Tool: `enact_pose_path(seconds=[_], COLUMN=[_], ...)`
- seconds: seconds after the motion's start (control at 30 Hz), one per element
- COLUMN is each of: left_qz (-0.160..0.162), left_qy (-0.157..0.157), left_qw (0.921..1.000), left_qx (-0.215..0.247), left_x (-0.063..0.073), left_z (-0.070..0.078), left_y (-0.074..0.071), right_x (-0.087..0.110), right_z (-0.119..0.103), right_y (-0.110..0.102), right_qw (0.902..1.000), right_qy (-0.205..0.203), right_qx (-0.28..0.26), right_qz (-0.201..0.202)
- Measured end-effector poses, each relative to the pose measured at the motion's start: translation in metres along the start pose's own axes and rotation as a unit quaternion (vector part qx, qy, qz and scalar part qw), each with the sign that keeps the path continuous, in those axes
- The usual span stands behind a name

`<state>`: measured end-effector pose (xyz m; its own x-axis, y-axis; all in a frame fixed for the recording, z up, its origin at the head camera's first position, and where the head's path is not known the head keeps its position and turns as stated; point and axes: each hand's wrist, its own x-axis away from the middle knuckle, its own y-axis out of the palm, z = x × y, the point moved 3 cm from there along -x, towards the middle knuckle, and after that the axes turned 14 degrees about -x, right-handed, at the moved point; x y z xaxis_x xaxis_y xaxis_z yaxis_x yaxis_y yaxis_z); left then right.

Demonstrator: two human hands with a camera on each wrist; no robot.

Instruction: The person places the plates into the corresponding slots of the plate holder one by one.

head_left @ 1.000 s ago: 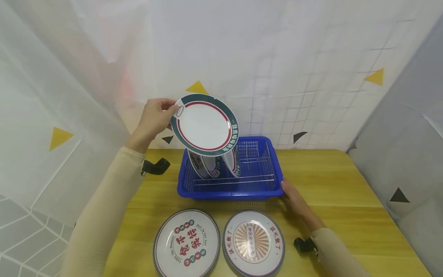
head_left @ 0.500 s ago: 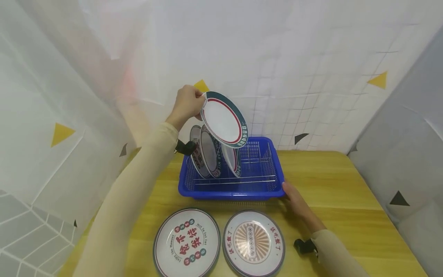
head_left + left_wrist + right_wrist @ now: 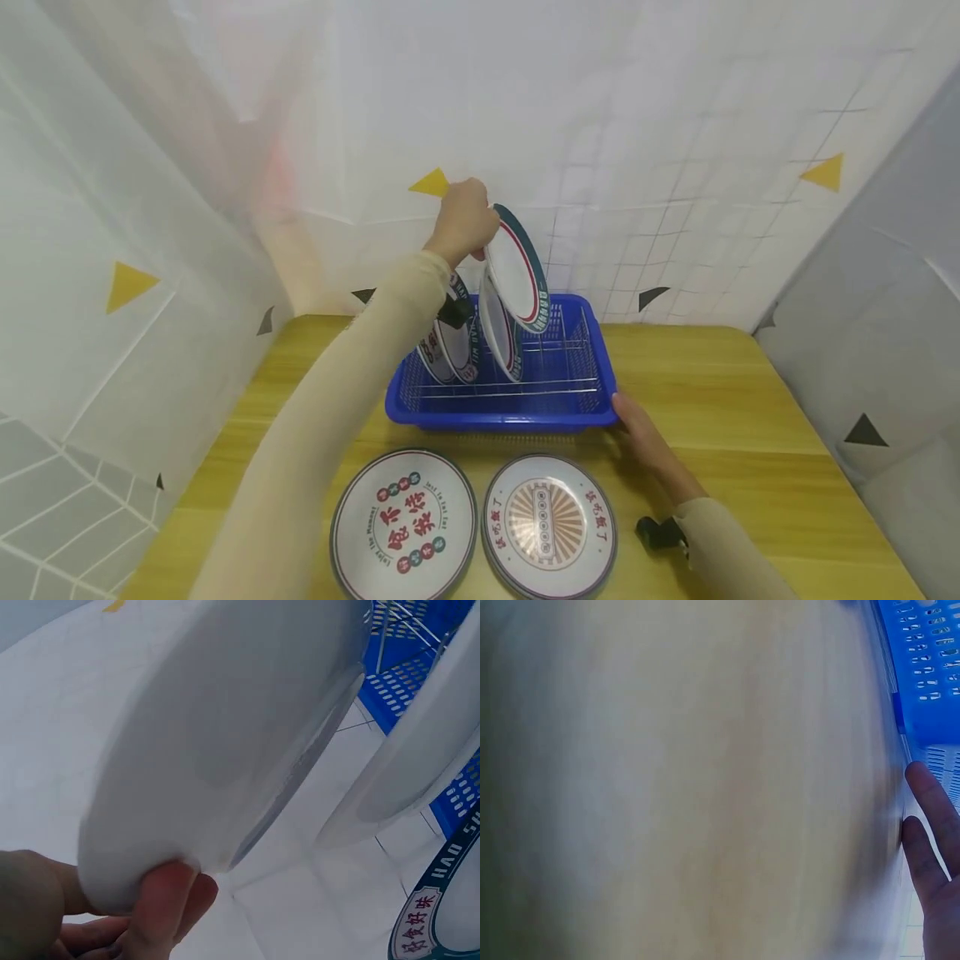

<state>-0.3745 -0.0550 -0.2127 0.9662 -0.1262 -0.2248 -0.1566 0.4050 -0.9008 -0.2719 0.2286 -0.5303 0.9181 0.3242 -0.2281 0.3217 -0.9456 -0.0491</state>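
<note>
My left hand pinches the edge of a white plate with a green and red rim. The plate is tilted steeply above the blue basket, its lower edge over the wire rack. In the left wrist view, the thumb and fingers grip the rim, and the plate's white back faces the camera. Several plates stand in the rack's left half, among them a green-rimmed plate; my forearm partly hides them. My right hand touches the basket's front right corner, with straight fingers in the right wrist view.
Two piles of plates lie in front of the basket: the left pile has red characters on top, the right pile a sunburst print. Wire dividers run across the basket. A pale sheet wall rises behind the wooden table.
My left hand has carried the plate to the right over the rack and turned it from nearly face-on to steeply edge-on. The right hand stays at the basket corner.
</note>
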Motion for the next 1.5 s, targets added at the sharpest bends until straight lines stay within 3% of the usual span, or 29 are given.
enact_pose_path(seconds=[0.2,0.47,0.7,0.87,1.0,1.13,1.23,1.5], left_qz=[0.014,0.003,0.043,0.044,0.039,0.010,-0.008,-0.003], left_qy=[0.006,-0.005,0.008,0.010,0.019,0.036,0.040,0.031], left_qw=[0.9990,0.9991,0.9957,0.9937,0.9941,0.9960,0.9964,0.9978], left_qx=[-0.042,-0.041,-0.082,-0.102,-0.099,-0.081,-0.074,-0.058], left_x=[0.003,0.004,0.002,-0.003,0.001,0.008,0.013,0.014], left_z=[0.014,0.020,0.023,0.032,0.044,0.050,0.049,0.041], left_y=[0.012,0.030,0.039,0.045,0.051,0.063,0.074,0.080], right_x=[0.000,0.002,0.002,0.003,0.004,0.005,0.006,0.004], right_z=[-0.002,-0.003,-0.005,-0.008,-0.009,-0.007,-0.005,-0.005], right_y=[0.000,0.001,0.001,-0.001,-0.001,0.002,0.003,0.003], right_qw=[1.0000,0.9996,1.0000,1.0000,1.0000,0.9999,1.0000,0.9999], right_qy=[0.000,0.014,0.001,-0.002,-0.004,-0.006,-0.003,-0.002], right_qx=[0.008,0.022,-0.003,0.001,0.004,-0.003,-0.007,0.010], right_qz=[0.002,0.007,0.003,0.005,0.005,0.008,0.006,0.004])
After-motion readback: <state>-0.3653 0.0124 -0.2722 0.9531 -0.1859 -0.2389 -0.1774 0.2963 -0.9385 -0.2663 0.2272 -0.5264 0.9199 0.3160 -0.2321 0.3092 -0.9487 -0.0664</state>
